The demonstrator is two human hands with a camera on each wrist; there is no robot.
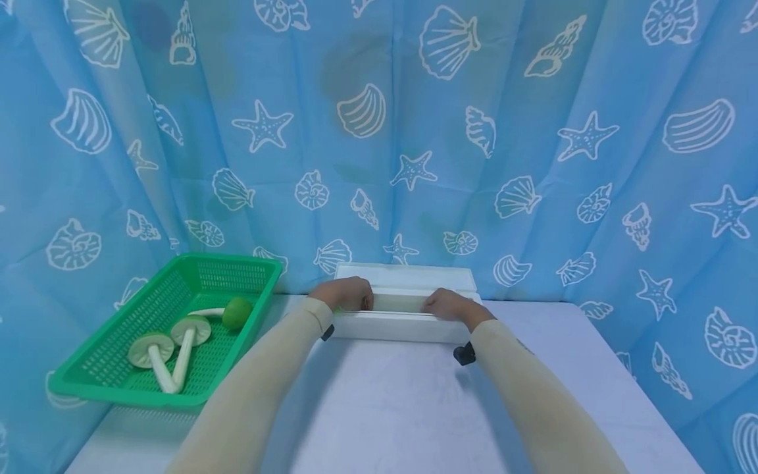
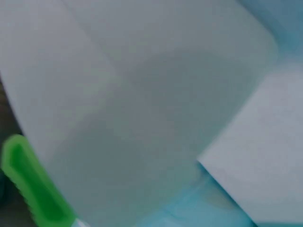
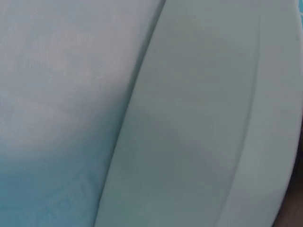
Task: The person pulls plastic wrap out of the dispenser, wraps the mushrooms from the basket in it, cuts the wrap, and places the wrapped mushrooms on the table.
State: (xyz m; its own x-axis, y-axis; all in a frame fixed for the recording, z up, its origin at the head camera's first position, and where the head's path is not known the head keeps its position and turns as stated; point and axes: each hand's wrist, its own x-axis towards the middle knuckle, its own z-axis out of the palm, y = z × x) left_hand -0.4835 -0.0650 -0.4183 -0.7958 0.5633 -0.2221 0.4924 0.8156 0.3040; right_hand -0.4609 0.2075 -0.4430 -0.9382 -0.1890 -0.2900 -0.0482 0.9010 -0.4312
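A long white box [image 1: 397,327] with a raised lid [image 1: 408,276] stands at the back of the table. My left hand [image 1: 346,293] is over its left part, with the fingers bent down into the opening. At the right part, my right hand [image 1: 447,304] also reaches in over the front wall. The box walls hide the fingertips of both hands, and I cannot tell what they hold. Beside the box in the left wrist view is a bright green piece [image 2: 40,189] with a hollow middle. In the right wrist view the box's pale front wall [image 3: 184,118] fills the middle.
To the left stands a green perforated basket [image 1: 65,388]. It holds several white-stemmed, mushroom-like pieces [image 1: 188,332] with green caps. A white cloth [image 1: 391,408] covers the table. Behind it hangs a blue curtain [image 1: 379,164] with a shell print.
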